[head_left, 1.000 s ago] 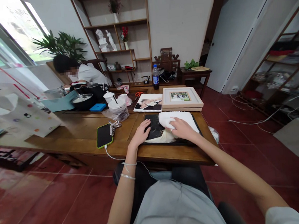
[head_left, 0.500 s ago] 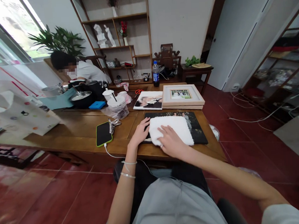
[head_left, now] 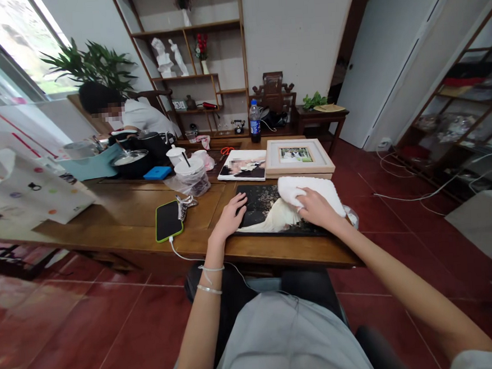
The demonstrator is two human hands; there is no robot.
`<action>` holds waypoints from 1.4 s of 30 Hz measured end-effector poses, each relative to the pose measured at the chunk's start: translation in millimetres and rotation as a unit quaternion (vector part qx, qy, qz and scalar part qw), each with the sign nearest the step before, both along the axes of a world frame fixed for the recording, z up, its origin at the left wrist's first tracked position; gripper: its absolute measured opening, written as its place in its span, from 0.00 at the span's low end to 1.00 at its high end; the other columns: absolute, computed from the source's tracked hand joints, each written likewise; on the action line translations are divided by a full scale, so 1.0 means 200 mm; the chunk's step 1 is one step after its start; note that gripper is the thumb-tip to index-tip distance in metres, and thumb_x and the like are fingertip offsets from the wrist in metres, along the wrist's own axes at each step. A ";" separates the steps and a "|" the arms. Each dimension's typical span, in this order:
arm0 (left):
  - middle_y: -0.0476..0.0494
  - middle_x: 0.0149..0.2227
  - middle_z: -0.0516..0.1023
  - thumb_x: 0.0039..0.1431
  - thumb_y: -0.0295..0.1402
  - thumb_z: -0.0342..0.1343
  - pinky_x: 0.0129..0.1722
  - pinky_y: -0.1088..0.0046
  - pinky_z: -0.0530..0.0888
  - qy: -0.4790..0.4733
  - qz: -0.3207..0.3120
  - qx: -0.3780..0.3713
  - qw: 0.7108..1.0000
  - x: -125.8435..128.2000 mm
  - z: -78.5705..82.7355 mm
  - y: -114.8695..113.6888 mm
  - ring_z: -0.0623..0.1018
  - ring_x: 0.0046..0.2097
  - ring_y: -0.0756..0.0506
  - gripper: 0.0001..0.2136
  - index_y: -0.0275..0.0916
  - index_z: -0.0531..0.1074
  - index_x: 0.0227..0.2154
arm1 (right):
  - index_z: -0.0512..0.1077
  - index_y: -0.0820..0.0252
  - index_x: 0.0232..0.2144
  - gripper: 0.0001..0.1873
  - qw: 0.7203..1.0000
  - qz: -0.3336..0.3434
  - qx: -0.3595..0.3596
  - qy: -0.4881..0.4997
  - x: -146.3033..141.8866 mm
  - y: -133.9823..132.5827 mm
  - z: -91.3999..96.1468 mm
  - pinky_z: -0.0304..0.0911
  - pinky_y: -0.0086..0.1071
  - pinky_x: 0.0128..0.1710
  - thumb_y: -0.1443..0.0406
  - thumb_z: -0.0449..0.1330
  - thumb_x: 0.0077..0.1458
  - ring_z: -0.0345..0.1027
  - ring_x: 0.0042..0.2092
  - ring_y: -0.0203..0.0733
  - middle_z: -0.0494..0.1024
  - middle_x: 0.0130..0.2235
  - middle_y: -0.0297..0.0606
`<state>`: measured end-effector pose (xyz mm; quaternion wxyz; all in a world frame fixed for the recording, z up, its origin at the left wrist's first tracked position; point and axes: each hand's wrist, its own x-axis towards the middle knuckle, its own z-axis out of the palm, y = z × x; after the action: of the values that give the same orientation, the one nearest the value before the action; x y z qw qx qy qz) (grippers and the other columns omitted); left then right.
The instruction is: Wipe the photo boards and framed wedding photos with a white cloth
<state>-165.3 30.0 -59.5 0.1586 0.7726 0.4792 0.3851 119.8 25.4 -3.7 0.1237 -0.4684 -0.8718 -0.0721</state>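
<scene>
A dark photo panel (head_left: pixel 262 208) with a pale dress printed on it lies flat near the table's front edge. My left hand (head_left: pixel 232 213) rests at its left edge, fingers stretched out and holding nothing. On the panel's right part lies a fluffy white towel (head_left: pixel 320 189), bunched at its left end and covering some of the picture. My right hand (head_left: pixel 317 206) grips the towel by its near left part, pressing it on the panel; the fingertips are partly sunk in the cloth.
Behind the panel are a light wood picture frame (head_left: pixel 298 157) and a white-edged photo print (head_left: pixel 242 165). A charging phone (head_left: pixel 168 221), a lidded cup in plastic (head_left: pixel 189 171) and a bottle (head_left: pixel 254 122) stand on the table (head_left: pixel 121 207). A person (head_left: pixel 140 116) leans over the far left.
My right hand has moved the towel right and away from me across the panel, uncovering the pale dress. The left hand stays at the panel's left edge.
</scene>
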 end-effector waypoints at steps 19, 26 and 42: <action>0.36 0.57 0.67 0.61 0.35 0.46 0.61 0.60 0.58 0.003 -0.001 0.004 1.000 0.00 0.00 0.00 0.63 0.61 0.42 0.18 0.33 0.71 0.50 | 0.76 0.62 0.27 0.09 0.989 0.148 -0.029 0.007 -0.10 -0.55 -0.05 0.41 0.52 0.62 0.72 0.58 0.41 0.46 0.63 0.57 0.61 0.60 0.50; 0.35 0.58 0.66 0.61 0.35 0.45 0.62 0.58 0.57 0.010 -0.011 -0.001 1.000 -0.01 0.00 0.00 0.61 0.62 0.41 0.19 0.31 0.70 0.51 | 0.76 0.63 0.27 0.09 0.994 0.102 -0.003 0.044 0.01 -0.36 -0.04 0.51 0.47 0.59 0.72 0.57 0.42 0.57 0.59 0.54 0.68 0.55 0.53; 0.39 0.59 0.65 0.62 0.36 0.44 0.62 0.59 0.57 0.008 -0.013 -0.002 1.000 0.00 -0.01 0.00 0.60 0.63 0.44 0.19 0.35 0.68 0.52 | 0.73 0.65 0.33 0.12 0.997 0.016 -0.023 -0.072 0.04 -0.07 0.08 0.60 0.42 0.44 0.68 0.49 0.56 0.70 0.44 0.53 0.77 0.38 0.53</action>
<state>-165.7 29.9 -61.2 0.1616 0.7816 0.4711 0.3755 128.6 11.9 11.6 0.0512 -0.4506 -0.8874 -0.0833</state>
